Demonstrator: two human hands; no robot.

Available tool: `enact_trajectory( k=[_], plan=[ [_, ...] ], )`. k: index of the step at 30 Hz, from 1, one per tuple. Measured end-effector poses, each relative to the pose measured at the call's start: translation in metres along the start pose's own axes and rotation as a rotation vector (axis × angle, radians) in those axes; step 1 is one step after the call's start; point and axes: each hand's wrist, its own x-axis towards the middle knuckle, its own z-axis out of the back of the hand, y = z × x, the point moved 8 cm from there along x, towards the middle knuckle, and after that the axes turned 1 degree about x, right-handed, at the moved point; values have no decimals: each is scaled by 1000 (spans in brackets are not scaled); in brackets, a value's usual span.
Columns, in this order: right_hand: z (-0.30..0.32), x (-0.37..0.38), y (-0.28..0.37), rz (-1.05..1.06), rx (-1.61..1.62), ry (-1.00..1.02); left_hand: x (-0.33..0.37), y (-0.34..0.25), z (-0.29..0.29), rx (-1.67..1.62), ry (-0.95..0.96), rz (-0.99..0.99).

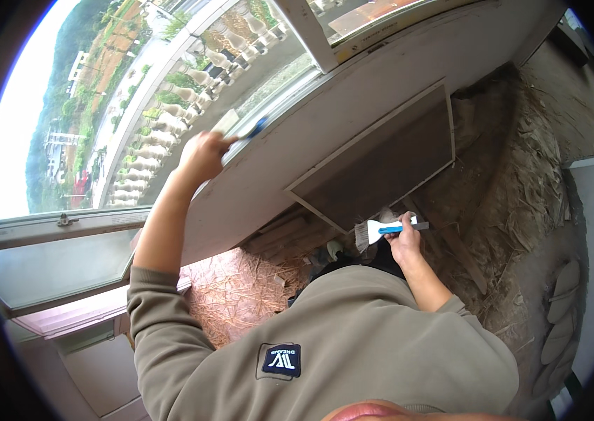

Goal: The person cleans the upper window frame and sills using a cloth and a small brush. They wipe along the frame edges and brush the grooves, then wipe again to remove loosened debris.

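Note:
My left hand [204, 156] is stretched out to the window, its fingers closed round a slim tool with a blue end [260, 127]. That end rests at the window's lower track [279, 105]; its exact kind is too small to tell. Lower down, in front of my body, my right hand [403, 240] grips a white and blue hand brush [380, 229]. Grey bristles fan out from the brush's left side, and a flat grey piece sticks out past my fingers on the right.
A framed mesh screen [381, 158] leans against the wall below the window. Dry straw and debris [514, 210] cover the floor at right, with more straw [241, 295] on pinkish ground at left. An opened window sash [65, 263] juts in at left. White balusters [185, 95] stand outside.

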Motion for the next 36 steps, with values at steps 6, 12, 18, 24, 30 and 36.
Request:
enact_trajectory(
  k=[6, 12, 18, 24, 30, 36],
  plan=[
    [-2, 7, -8, -34, -55, 17, -162, 70, 15, 362, 404, 462],
    [-8, 9, -13, -95, -108, 31, -113, -8, 77, 326, 79, 346],
    [-5, 7, -8, -35, -103, 43, 46, -123, 67, 145, -380, -61],
    [10, 3, -11, -17, -55, -44, 122, -132, 50, 140, -273, -151],
    [3, 2, -11, 1, -11, -16, 141, -122, 62, 418, 57, -68],
    [2, 4, -2, 22, 13, 23, 145, -147, 73, 271, -13, -108]
  ],
)
